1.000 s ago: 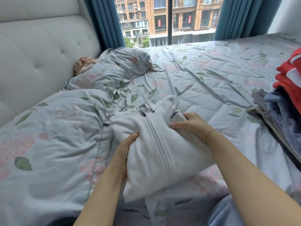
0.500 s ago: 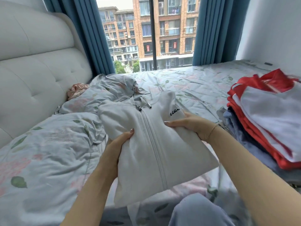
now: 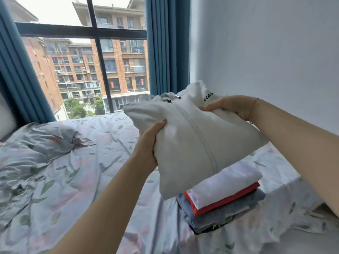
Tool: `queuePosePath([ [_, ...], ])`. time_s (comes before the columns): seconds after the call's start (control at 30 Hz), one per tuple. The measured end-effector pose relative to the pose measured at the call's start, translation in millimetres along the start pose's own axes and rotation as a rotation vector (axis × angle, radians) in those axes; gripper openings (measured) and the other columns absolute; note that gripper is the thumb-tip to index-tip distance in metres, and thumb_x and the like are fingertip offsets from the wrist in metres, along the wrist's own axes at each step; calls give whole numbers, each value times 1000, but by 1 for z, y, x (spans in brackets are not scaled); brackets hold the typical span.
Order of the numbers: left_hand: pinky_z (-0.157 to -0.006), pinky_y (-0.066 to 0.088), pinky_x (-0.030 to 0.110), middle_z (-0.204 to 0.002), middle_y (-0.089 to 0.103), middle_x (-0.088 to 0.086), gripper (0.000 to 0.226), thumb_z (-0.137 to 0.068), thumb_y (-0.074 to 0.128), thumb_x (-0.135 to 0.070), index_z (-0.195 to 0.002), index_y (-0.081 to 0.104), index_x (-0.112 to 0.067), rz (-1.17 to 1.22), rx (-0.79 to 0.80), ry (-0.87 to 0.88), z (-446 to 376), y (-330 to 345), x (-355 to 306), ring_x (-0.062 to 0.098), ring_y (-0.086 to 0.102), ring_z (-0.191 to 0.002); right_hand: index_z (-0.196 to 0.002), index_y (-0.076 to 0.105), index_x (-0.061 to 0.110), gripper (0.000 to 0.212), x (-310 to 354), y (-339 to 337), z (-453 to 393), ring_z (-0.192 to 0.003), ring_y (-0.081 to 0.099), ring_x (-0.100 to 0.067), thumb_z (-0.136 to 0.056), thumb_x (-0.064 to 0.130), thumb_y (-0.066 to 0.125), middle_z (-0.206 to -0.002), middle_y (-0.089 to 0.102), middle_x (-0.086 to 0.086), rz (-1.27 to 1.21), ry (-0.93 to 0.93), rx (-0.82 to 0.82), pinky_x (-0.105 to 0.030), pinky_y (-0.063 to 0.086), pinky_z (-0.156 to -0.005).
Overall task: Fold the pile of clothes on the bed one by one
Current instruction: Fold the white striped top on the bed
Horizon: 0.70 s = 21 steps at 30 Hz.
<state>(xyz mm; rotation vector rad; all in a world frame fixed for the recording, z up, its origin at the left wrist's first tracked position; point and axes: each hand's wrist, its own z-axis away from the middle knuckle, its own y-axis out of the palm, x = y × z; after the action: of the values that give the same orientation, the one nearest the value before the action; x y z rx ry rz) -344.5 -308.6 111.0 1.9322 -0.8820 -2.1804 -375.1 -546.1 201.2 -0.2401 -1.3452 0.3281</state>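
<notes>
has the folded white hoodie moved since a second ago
Yes. The folded white hoodie, which lay on the bed before, is now held in the air above the stack of folded clothes.

Both arms extended forward; left hand (image 3: 150, 138) and right hand (image 3: 228, 107) gripped with curled fingers, raised.

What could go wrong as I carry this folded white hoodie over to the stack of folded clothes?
1. The folded white hoodie is held in the air only at two edges, by the left hand and right hand; its lower end hangs free and could unfold.
2. The stack of folded clothes sits on the soft, wrinkled bedsheet, so setting a bulky hoodie off-centre might tip it.
</notes>
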Motion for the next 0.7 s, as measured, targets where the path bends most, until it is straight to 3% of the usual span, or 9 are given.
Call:
queuePosePath([
  [0.1,-70,57,39,-116,69,14,55,-77,76,-29,-127,61,-15,7,20,-108,-35,21,37,32,69,-100,-113,71,11,47,-38,-34,-16,-97,68,-30,-73,35,77,-111,70,-14,19,76,-45,-46,50,-95],
  [0.17,-70,58,40,-115,70,15,57,-74,79,-30,-126,62,-13,-19,-19,-176,-55,20,71,32,70,-97,-117,68,11,40,-74,-43,-36,-91,69,-29,-80,27,73,-110,70,-15,31,106,-38,-45,54,-88],
  [0.27,-76,58,52,-118,68,12,99,-47,95,-37,-134,51,-22,-86,-166,-224,-80,0,122,34,70,-96,-114,61,24,32,-125,-37,-64,-85,70,-24,-86,13,70,-105,71,-9,30,114,-95,-39,59,-76],
  [0.37,-77,56,58,-119,66,13,109,-38,98,-39,-134,47,-26,-49,-241,-219,-101,-22,146,36,69,-96,-104,57,27,26,-144,-25,-75,-78,67,-14,-85,15,71,-93,69,4,-11,93,-167,-28,57,-66],
  [0.43,-84,55,56,-127,60,11,119,-41,97,-41,-142,36,-27,-72,-266,-248,-87,-10,130,35,66,-104,-128,46,22,52,-145,-24,-79,-96,61,-16,-84,22,73,-114,60,6,71,92,-212,-29,51,-77],
  [0.5,-102,45,48,-144,41,10,121,-63,89,-36,-151,6,-30,-269,-370,-135,-79,-2,121,33,51,-123,-151,17,20,96,-141,-24,-82,-131,40,-23,-78,32,78,-148,34,-1,354,56,-344,-37,38,-104],
  [0.53,-108,36,45,-151,27,9,118,-73,82,-34,-152,-6,-32,-456,-425,-32,-72,3,117,32,38,-133,-153,11,21,101,-138,-24,-82,-141,27,-24,-78,34,77,-156,21,-4,509,-4,-409,-39,29,-112],
  [0.63,-117,5,48,-159,-14,-7,94,-87,63,-43,-150,-7,-44,-1159,-368,414,-52,16,108,20,-5,-148,-150,28,25,71,-121,-4,-72,-146,18,-23,-88,40,59,-160,15,0,875,-349,-448,-39,23,-116],
  [0.7,-117,-8,48,-158,-24,-12,65,-95,44,-49,-150,8,-47,-1439,-186,423,-56,21,114,13,-20,-147,-149,32,32,56,-117,14,-68,-147,13,-17,-96,42,48,-161,13,5,990,-408,-321,-41,17,-118],
])
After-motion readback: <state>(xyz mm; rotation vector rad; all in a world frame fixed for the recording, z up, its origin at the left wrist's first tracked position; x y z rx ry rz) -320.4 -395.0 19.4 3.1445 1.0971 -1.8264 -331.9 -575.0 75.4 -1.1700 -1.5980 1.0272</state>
